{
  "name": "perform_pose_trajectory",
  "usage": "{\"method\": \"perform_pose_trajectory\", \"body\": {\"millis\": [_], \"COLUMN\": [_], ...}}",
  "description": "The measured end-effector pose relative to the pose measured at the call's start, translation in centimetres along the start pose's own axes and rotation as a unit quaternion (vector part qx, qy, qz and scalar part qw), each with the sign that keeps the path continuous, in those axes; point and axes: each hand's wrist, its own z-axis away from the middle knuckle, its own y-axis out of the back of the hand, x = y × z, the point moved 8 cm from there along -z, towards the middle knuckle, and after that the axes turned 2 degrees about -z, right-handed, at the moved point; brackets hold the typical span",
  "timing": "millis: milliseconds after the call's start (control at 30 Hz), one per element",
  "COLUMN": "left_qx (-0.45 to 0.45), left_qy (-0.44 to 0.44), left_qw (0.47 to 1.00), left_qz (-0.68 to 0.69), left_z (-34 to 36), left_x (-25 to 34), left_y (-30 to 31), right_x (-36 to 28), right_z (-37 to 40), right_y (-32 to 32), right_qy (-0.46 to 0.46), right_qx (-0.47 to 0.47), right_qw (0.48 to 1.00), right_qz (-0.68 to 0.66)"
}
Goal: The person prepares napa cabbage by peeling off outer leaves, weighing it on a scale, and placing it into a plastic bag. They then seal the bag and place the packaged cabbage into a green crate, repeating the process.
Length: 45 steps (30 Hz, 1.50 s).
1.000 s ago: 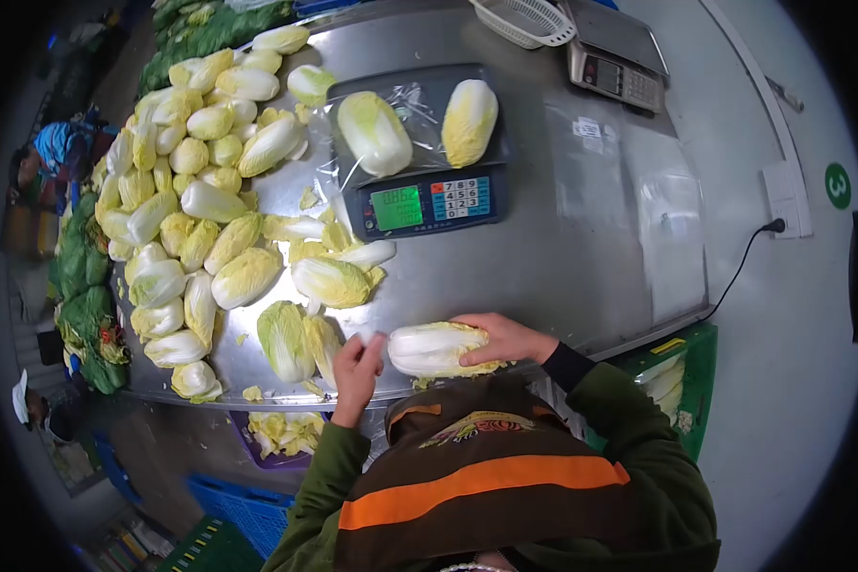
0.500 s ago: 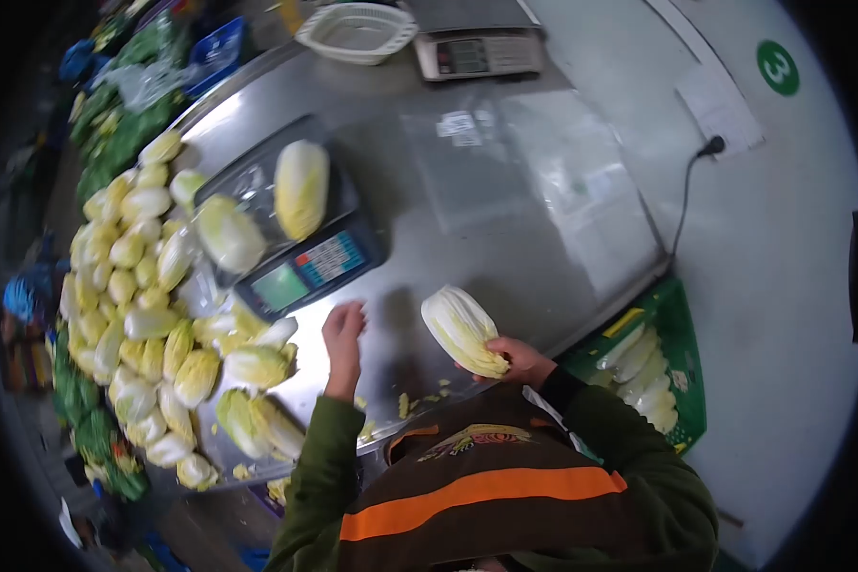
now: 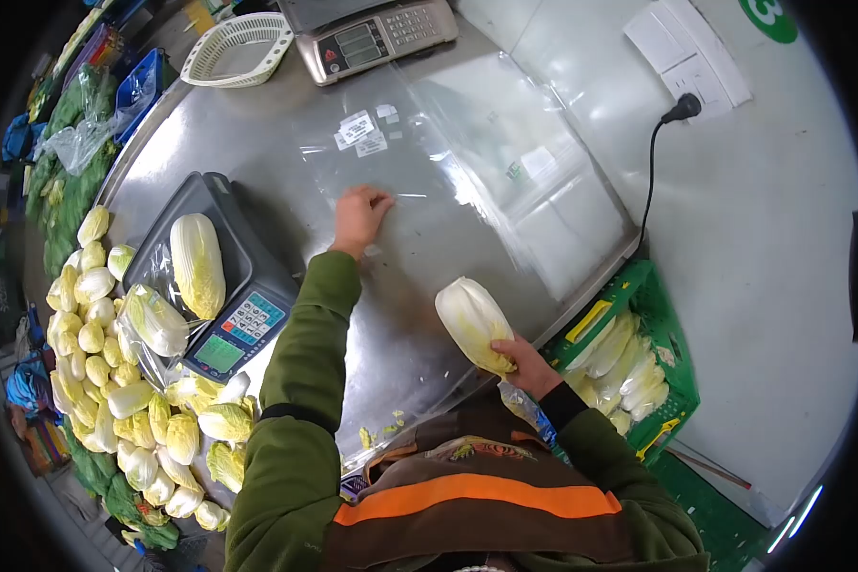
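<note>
A napa cabbage (image 3: 475,322), pale white and yellow, is gripped at its lower end by my right hand (image 3: 524,363), above the table's front part. My left hand (image 3: 360,219) reaches across the metal table with its fingers bent and closed together, by the near edge of the clear plastic bags (image 3: 448,181). Whatever is between those fingers is too small to make out. Left of my left arm, a dark scale (image 3: 275,276) carries a bare napa cabbage (image 3: 198,267); another cabbage (image 3: 157,321) in clear film lies at its near left edge.
Many small napa cabbages (image 3: 95,367) are heaped on the left. At the back stand a white basket (image 3: 195,71) and a second scale (image 3: 400,33). A green crate (image 3: 675,353) with wrapped cabbages is at right. A plugged-in cable (image 3: 650,176) runs down the wall.
My left hand has moved forward and across the table to the plastic bags. My right hand still holds the cabbage. The view has shifted, so the scale and heap appear further left.
</note>
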Motion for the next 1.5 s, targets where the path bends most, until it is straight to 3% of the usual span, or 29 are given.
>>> {"method": "perform_pose_trajectory", "body": {"millis": [133,200,233,300,333,400,433,500,567,633,667,767,833,867,900,933,967,1000,1033,1100,1167,1233,1367,1467,1500], "left_qx": [0.032,0.011,-0.01,-0.03,-0.055,-0.08,-0.078,-0.061,-0.043,-0.182,-0.196,-0.112,-0.34,-0.309,-0.273,-0.268,-0.119,0.033,0.033,-0.067,-0.051,-0.064,-0.006,0.01,0.013], "left_qy": [-0.103,-0.114,-0.117,-0.123,-0.106,-0.094,-0.095,-0.077,-0.132,-0.18,-0.208,-0.215,-0.235,-0.225,-0.219,-0.22,-0.134,-0.04,-0.036,0.201,0.231,0.371,0.395,0.371,0.372], "left_qw": [0.994,0.993,0.992,0.991,0.989,0.981,0.982,0.983,0.978,0.948,0.949,0.963,0.881,0.899,0.916,0.918,0.977,0.998,0.998,0.973,0.965,0.884,0.876,0.877,0.876], "left_qz": [-0.01,0.018,0.048,0.047,0.091,0.147,0.145,0.154,0.153,0.19,0.133,0.116,0.229,0.215,0.195,0.193,0.117,0.04,0.043,0.093,0.114,0.277,0.276,0.307,0.307], "left_z": [0.9,2.0,3.1,4.9,5.8,7.4,8.0,9.2,10.4,13.0,13.7,15.4,20.3,21.8,22.3,24.0,24.4,25.9,27.9,31.3,32.9,34.3,34.5,35.8,36.8], "left_x": [4.0,6.6,7.8,10.0,10.9,12.4,12.8,13.1,13.6,17.0,17.1,15.8,20.1,18.6,17.8,17.6,16.4,15.2,15.1,10.8,9.9,9.1,8.7,3.1,2.1], "left_y": [2.0,3.1,3.8,5.1,5.5,6.1,6.6,7.7,8.1,7.2,6.9,7.7,5.6,5.4,5.9,5.9,8.5,11.3,10.8,6.4,5.3,4.0,3.0,0.9,1.7], "right_x": [-3.0,-5.4,-5.6,-8.0,-7.8,-9.1,-8.5,-8.0,-6.8,-5.7,-4.9,-3.2,-2.2,0.8,-0.1,0.1,0.8,1.3,2.2,3.7,5.0,6.2,7.0,8.8,8.2], "right_z": [-0.5,-1.7,-2.7,-3.5,-3.2,-1.1,-0.8,0.8,1.5,1.8,1.9,1.7,1.5,-3.1,-2.1,-1.9,-2.0,-2.0,-1.9,-2.8,-3.6,-4.0,-4.1,-6.0,-5.1], "right_y": [-4.5,-5.3,-5.9,-6.6,-7.0,-9.3,-9.8,-10.5,-11.2,-11.7,-11.6,-11.7,-12.4,-7.6,-8.8,-9.5,-10.5,-10.1,-10.2,-10.8,-11.1,-11.5,-12.7,-12.0,-12.4], "right_qy": [0.01,0.114,0.116,0.24,0.245,0.362,0.364,0.432,0.452,0.47,0.466,0.492,0.51,0.477,0.481,0.432,0.377,0.346,0.342,0.31,0.293,0.218,0.181,0.169,0.213], "right_qx": [-0.058,0.025,0.025,0.093,0.09,0.126,0.124,0.189,0.184,0.183,0.203,0.22,0.144,0.189,0.183,0.156,0.128,0.18,0.181,0.117,0.101,0.096,0.11,0.09,0.097], "right_qw": [0.997,0.992,0.992,0.937,0.937,0.809,0.808,0.746,0.733,0.72,0.724,0.7,0.768,0.835,0.833,0.879,0.916,0.913,0.913,0.943,0.948,0.968,0.976,0.981,0.972], "right_qz": [-0.052,0.05,0.046,0.236,0.234,0.447,0.447,0.471,0.474,0.477,0.466,0.468,0.36,0.197,0.205,0.126,0.04,0.123,0.126,-0.043,-0.067,-0.082,-0.054,-0.041,-0.027]}}
